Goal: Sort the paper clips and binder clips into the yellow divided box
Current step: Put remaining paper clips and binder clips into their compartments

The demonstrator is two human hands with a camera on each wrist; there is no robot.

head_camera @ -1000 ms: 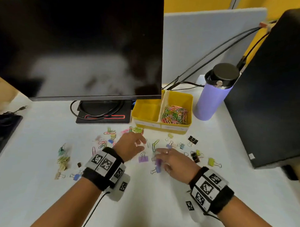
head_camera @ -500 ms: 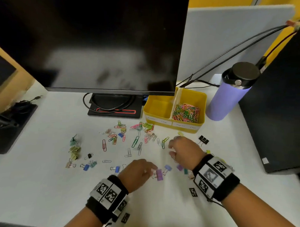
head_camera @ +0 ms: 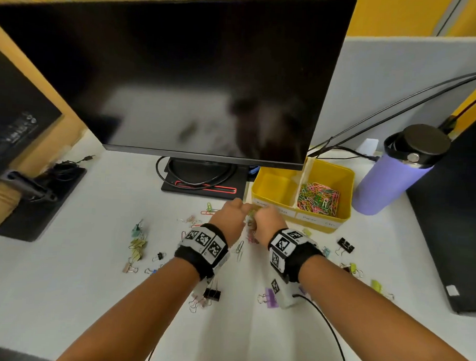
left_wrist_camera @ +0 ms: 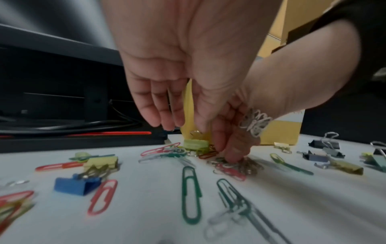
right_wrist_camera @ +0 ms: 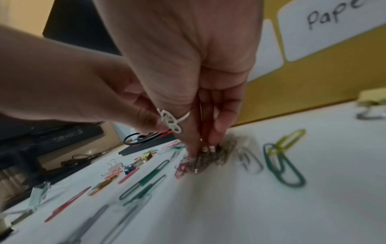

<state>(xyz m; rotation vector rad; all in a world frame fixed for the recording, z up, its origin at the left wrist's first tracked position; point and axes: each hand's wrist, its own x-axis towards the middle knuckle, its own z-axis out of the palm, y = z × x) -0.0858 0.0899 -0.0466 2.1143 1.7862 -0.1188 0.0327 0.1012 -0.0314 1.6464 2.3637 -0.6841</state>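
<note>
The yellow divided box [head_camera: 345, 179] stands behind the scatter; its right compartment holds a heap of coloured paper clips [head_camera: 318, 198], its left one shows nothing inside. My right hand [head_camera: 267, 222] is at the box's front left corner, fingers pointing down and pinching a small bunch of paper clips [right_wrist_camera: 208, 156] on the table. My left hand [head_camera: 231, 215] hovers beside it, fingers [left_wrist_camera: 167, 115] hanging straight and holding nothing. A green binder clip [left_wrist_camera: 195, 143] lies just behind the fingers, a blue one [left_wrist_camera: 75, 184] to the left.
Loose clips lie around my wrists: a black binder clip [head_camera: 345, 246], a purple one [head_camera: 270, 300], olive ones [head_camera: 137, 244]. A monitor [head_camera: 181, 78] on its stand [head_camera: 204, 179] overhangs the box. A purple bottle [head_camera: 393, 180] and a black case [head_camera: 459, 215] stand to the right.
Both hands have moved away from the near clips toward the box and come together at its front left corner. My right hand's fingers have closed on a bunch of paper clips.
</note>
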